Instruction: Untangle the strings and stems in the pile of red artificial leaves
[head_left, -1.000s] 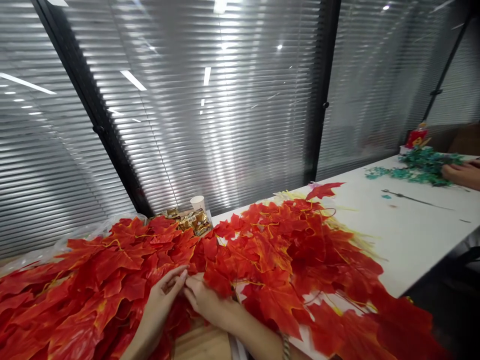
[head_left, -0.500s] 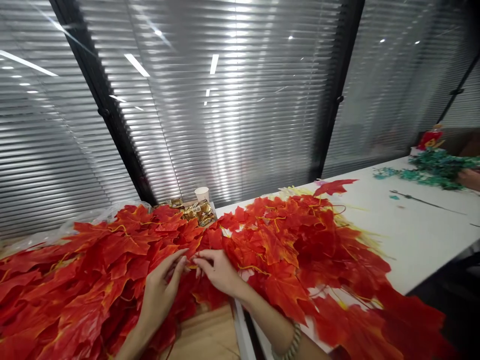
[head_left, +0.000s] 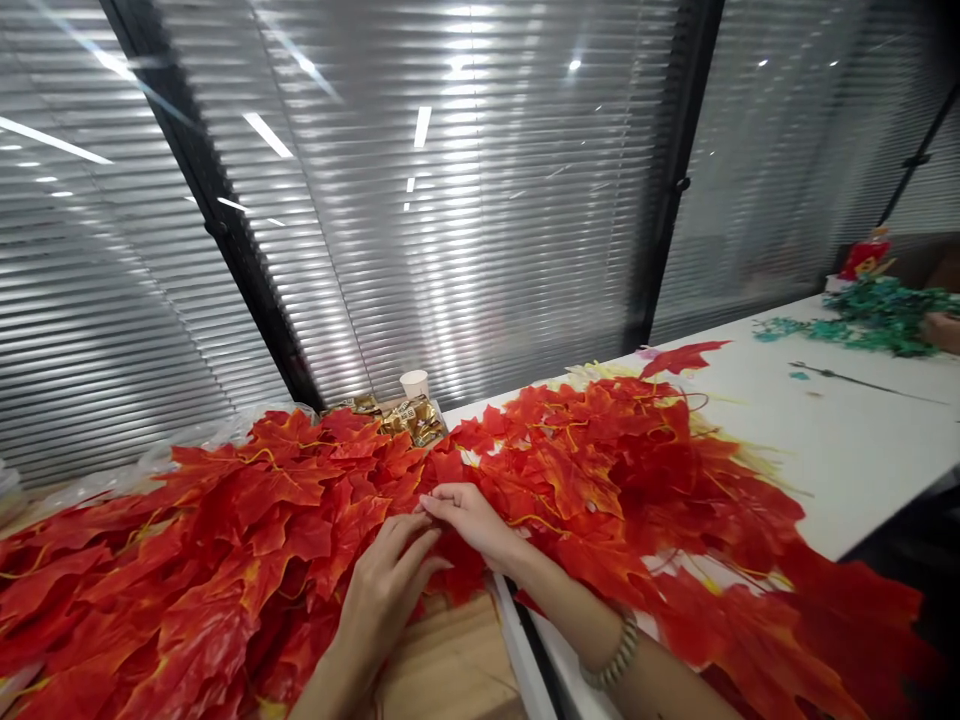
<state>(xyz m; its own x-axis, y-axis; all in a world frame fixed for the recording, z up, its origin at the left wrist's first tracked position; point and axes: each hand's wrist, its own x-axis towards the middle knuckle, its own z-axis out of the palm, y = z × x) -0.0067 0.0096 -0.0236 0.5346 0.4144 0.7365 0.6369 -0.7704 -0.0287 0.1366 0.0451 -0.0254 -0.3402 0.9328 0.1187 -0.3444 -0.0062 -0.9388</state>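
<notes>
Spreading from lower left to lower right, red artificial maple leaves (head_left: 281, 485) lie heaped. At lower centre, the left hand (head_left: 381, 578), fingers bent and slightly parted, has moved closer to the right hand (head_left: 474, 518), whose thumb and forefinger are together; both now appear to work one spot. Whether either grips anything cannot be told.

1. Left heap of leaves (head_left: 217, 560): glossy, red, maple-shaped, with yellow-orange margins; the leaves overlap at varied angles.
2. Right heap of leaves (head_left: 577, 480): similar in form, spread over the white table (head_left: 832, 430); 1 leaf (head_left: 686, 357) projects at its far edge.
3. Red leaves between the heaps (head_left: 463, 562): partly hidden by the left hand (head_left: 386, 575) and right hand (head_left: 471, 517); details at the fingertips are obscured.
</notes>
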